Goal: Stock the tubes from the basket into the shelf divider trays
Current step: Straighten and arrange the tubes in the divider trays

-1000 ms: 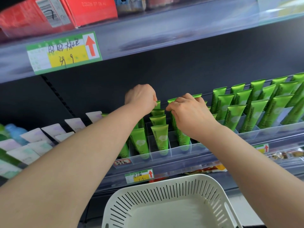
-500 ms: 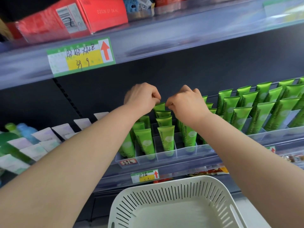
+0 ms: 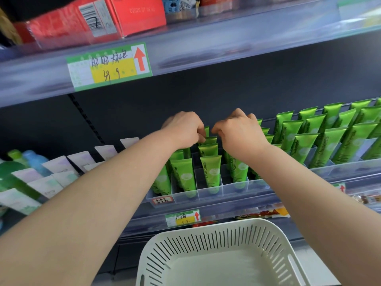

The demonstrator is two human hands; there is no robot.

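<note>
Tubes (image 3: 212,172): green, standing cap-down, one behind another in the lanes of the clear divider tray (image 3: 206,194) on the middle shelf.
Rear tube (image 3: 206,131): at the back of the centre lane, its crimped top poking up between the two hands.
Left hand (image 3: 183,129): fingers curled, tips pinching the rear tube's top edge from the left.
Right hand (image 3: 239,131): fingers curled, knuckles up, just beside the same tube; whether it touches or holds anything cannot be told.
Basket (image 3: 206,228): white and slotted, below the shelf front, well under both forearms.
Edges: the tray's low front wall stands before the first tubes, and thin clear dividers flank each lane.
Open room: a dark gap lies between the hands and the upper shelf (image 3: 226,48).
Neighbours: more green tubes (image 3: 329,141) crowd the right, and white tubes (image 3: 59,164) the left.
</note>
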